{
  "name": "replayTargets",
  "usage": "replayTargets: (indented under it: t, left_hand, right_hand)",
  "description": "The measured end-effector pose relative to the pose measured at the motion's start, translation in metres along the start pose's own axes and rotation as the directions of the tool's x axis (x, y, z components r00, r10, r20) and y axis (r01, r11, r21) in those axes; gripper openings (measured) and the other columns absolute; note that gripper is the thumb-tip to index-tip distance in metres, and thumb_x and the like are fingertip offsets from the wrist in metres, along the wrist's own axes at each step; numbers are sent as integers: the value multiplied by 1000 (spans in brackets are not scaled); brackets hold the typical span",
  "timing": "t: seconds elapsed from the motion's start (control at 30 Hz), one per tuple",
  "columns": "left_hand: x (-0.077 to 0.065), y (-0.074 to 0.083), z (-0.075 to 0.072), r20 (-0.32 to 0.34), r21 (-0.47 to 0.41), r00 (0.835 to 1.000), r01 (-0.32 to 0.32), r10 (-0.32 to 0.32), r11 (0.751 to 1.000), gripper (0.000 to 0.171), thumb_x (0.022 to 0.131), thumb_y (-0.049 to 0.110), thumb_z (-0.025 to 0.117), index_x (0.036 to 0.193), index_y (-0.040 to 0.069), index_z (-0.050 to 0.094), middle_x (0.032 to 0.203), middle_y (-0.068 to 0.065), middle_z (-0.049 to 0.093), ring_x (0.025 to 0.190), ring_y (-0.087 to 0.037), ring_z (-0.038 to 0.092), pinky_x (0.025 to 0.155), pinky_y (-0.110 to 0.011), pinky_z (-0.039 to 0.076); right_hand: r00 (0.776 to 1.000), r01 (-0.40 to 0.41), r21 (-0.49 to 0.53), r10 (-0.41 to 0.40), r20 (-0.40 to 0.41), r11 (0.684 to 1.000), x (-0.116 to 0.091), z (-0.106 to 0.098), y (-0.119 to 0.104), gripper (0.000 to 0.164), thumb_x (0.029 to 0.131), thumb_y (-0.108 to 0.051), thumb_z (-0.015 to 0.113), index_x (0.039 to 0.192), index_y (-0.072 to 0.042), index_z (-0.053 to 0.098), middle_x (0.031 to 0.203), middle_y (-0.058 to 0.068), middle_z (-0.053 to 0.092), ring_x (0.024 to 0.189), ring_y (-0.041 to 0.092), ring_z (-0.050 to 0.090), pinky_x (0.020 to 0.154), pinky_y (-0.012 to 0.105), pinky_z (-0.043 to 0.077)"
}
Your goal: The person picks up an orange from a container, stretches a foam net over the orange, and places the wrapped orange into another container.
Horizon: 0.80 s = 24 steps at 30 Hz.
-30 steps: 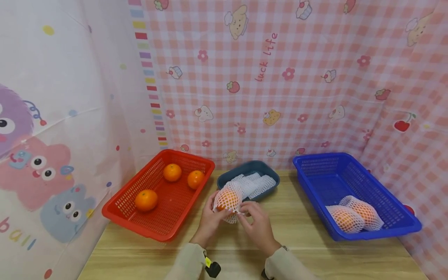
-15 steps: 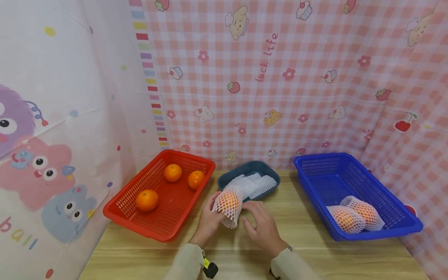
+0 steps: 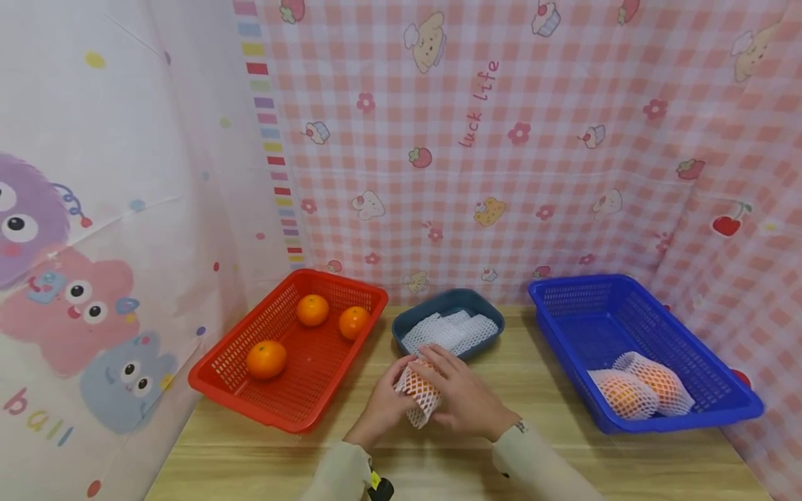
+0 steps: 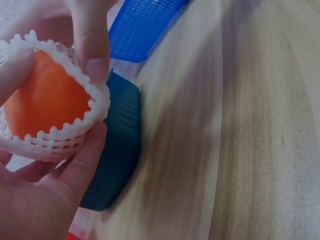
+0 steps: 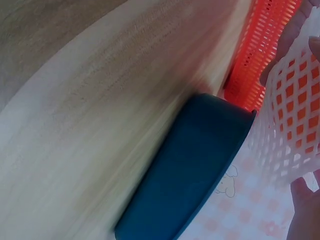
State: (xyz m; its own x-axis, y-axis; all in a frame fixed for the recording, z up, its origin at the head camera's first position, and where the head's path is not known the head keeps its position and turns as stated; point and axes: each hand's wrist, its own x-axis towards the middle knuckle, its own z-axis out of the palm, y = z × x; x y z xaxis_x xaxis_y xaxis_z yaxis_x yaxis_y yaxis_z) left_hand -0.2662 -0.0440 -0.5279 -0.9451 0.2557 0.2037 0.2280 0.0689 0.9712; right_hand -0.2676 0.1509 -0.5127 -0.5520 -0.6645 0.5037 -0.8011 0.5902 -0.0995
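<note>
An orange (image 4: 47, 100) sits inside a white foam net sleeve (image 3: 421, 398), its skin bare at the sleeve's open end in the left wrist view. My left hand (image 3: 383, 407) grips it from the left, thumb on the bare skin and fingers around the net. From the right, my right hand (image 3: 470, 398) holds it, fingers bent over the far side; part of the fruit is hidden beneath them. In the right wrist view the net (image 5: 295, 115) is stretched over the fruit. Just behind the hands, a dark teal tray (image 3: 491, 341) holds several flat foam sleeves (image 3: 447, 332).
On the left stands a red basket (image 3: 307, 390) with three bare oranges (image 3: 266, 360). A blue basket (image 3: 601, 296) at the right holds two oranges in foam nets (image 3: 626, 394). Patterned cloth (image 3: 470, 181) hangs behind the wooden table (image 3: 532, 445).
The fruit in its net has come nearer and turned, away from the tray. My right hand moved from its near edge, came off briefly, and now wraps over its far side.
</note>
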Motion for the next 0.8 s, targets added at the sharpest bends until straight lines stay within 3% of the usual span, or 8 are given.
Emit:
replayTargets:
  t: [0.17,0.47,0.67,0.8]
  left_hand:
    - [0,3,2,13,38,999,44,-44,998,76,70,-7,68,141,8,47,134,-13,53,113,-27,51,96,-43,44]
    - [-1,4,3,23,87,996,86,-88,993,74,69,-3,71,139,8,50,133,-14,54,110,-28,53,93,-44,44]
    - [-3,7,-7,58,66,988,140,-144,988,64,81,7,72,140,8,48,136,-19,48,98,-31,62,79,-40,54]
    - [-1,12,-17,14,68,990,137,-139,988,60,85,16,74,138,5,49,138,-20,48,108,-35,60,84,-43,53]
  right_hand:
    - [1000,-13,18,13,3,1000,-2,3,0,95,65,-30,89,147,-21,41,153,12,33,138,32,32,104,51,37]
    - [999,-6,85,9,-36,996,-5,8,1,84,61,-23,91,135,-16,52,141,14,45,126,29,45,100,47,43]
    - [998,-49,84,52,-31,995,-10,9,0,83,61,-21,90,135,-16,52,139,14,47,124,30,48,97,48,45]
    - [996,-64,82,68,-54,995,-15,13,2,81,62,-22,89,134,-14,52,139,14,47,124,31,48,96,48,46]
